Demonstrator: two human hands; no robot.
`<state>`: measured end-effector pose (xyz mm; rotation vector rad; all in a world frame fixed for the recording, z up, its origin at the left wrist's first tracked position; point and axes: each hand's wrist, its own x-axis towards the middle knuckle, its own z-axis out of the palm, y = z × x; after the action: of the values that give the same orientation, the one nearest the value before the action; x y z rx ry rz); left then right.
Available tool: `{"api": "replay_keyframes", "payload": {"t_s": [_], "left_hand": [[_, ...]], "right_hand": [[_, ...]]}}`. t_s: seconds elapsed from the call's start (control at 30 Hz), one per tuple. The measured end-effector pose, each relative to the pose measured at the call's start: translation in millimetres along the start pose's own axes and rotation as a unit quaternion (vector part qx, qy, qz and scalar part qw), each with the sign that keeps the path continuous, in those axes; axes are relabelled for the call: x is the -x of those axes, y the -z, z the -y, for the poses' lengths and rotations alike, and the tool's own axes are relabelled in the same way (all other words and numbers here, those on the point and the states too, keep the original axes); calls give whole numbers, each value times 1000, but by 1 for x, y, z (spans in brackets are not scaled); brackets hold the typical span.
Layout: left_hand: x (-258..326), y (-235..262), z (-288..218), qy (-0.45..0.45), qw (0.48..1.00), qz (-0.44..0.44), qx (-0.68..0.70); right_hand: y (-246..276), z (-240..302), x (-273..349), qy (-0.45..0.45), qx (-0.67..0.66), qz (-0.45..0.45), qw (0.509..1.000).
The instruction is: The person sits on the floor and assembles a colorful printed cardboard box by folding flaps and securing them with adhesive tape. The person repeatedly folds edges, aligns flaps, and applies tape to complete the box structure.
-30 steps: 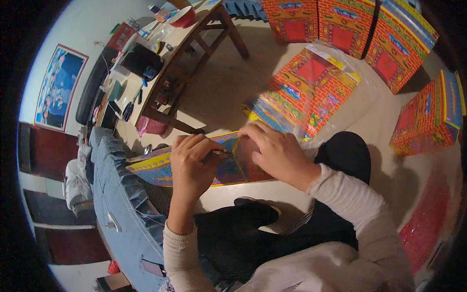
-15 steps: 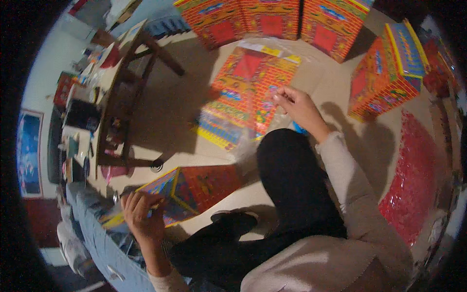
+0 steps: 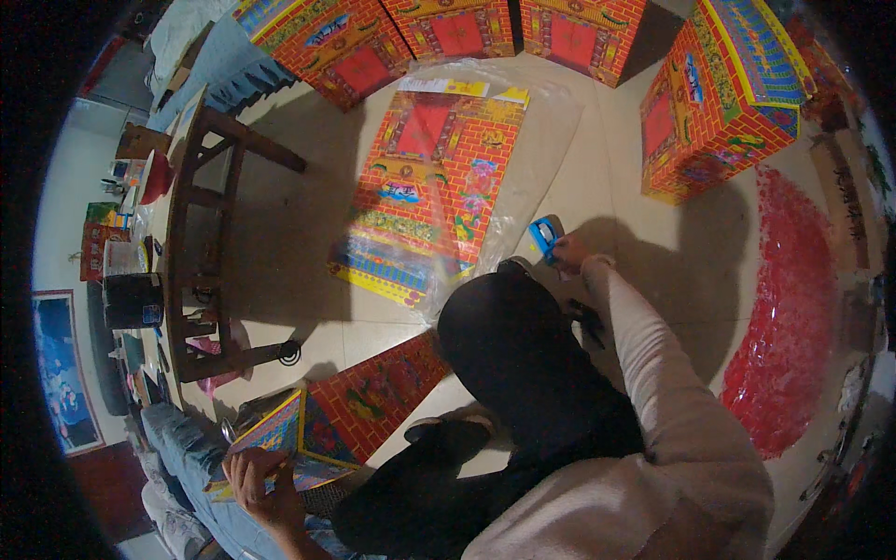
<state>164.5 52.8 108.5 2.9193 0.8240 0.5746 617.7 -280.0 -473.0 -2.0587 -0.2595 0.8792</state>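
My left hand grips the open end flap of a printed cardboard box, brick-patterned in red with flowers and a yellow-edged blue top. The box lies tilted on the floor to the left of my legs; my thumb and part of the grip are hard to see. On the right, low beside my knee, my right hand is closed on a blue tape dispenser. A dark tool, its kind unclear, lies on the floor just below that hand.
Flat printed sheets under clear plastic lie ahead. Several finished boxes stand at the back, another box at the right. A wooden table stands left, a blue-covered seat below it. Red plastic packaging lies far right.
My right hand has come down from above the flat sheets and taken hold of the tape dispenser. My left hand stays at the box's flap. The whole view has shifted.
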Motion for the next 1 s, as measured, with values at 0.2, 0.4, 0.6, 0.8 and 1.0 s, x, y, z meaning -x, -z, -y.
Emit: {"api": "replay_keyframes", "payload": {"t_s": [0.2, 0.4, 0.6, 0.8, 1.0], "left_hand": [[-1, 20, -16, 8, 999, 7, -53], [-1, 17, -8, -6, 999, 7, -46], [-4, 17, -9, -4, 999, 10, -45], [-3, 11, 1, 8, 999, 20, -29], [-5, 4, 1, 24, 1000, 4, -12]], "right_hand": [[-16, 53, -7, -173, -231, 226, 930], [-14, 30, 41, -140, -356, 103, 918], [-23, 24, 45, -156, -248, 61, 954], [-38, -47, 18, -132, -158, -32, 978], [-40, -40, -12, -221, 191, -44, 955]]}}
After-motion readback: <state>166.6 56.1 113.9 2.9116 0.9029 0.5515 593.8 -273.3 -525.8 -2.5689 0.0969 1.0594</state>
